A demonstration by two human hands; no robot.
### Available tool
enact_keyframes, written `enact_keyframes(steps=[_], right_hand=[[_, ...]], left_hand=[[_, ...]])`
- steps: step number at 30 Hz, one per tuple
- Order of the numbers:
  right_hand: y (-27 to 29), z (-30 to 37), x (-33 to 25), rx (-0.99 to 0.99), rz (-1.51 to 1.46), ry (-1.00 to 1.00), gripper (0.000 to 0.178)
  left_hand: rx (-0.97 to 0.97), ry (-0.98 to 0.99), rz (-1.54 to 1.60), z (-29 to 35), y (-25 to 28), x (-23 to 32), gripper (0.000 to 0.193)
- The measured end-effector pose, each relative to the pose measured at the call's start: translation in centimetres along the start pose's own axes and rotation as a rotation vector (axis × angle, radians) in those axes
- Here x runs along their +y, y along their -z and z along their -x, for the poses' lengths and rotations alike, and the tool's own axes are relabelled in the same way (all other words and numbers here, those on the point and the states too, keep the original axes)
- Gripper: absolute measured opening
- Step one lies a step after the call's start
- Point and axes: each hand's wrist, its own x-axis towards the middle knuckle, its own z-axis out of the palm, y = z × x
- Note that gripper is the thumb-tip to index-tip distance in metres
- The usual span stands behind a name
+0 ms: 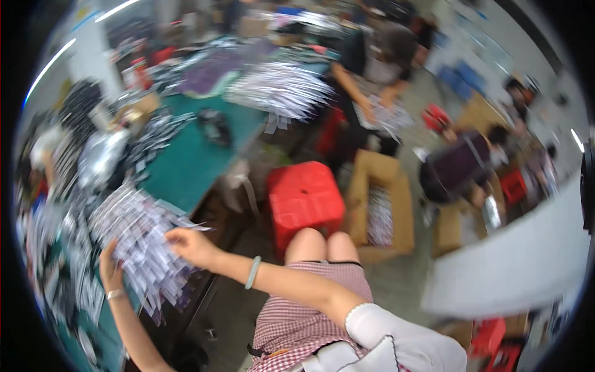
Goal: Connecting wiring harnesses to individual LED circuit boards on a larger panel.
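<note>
A large heap of thin, whitish-lilac strips lies at the near edge of the green table on my left, its lower ends hanging over the side. My left hand is against the heap's left side; its fingers are partly hidden and blurred. On the heap's right side, my right hand has its thumb and fingertips drawn together in a pinch. Blur hides what is between them. A pale bangle circles my right wrist, and a light band circles my left one.
Dark and silvery strips crowd the green table, with another pale heap farther along. A red stool stands before my knees, beside an open cardboard box. Across from me a person's hands handle pale strips.
</note>
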Motion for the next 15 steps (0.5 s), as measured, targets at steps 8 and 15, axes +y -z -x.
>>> enact_keyframes(steps=[8,15], right_hand=[[14.4,14.9,-1.3,0.346,-0.197,-0.238,0.024],[25.2,29.9,0.4,0.808,-0.027,-0.322,0.03]], left_hand=[[0.219,0.051,-0.541,0.4,-3.1,3.3,0.042],[0.121,-0.095,-0.467,-2.5,9.2,2.0,0.047]])
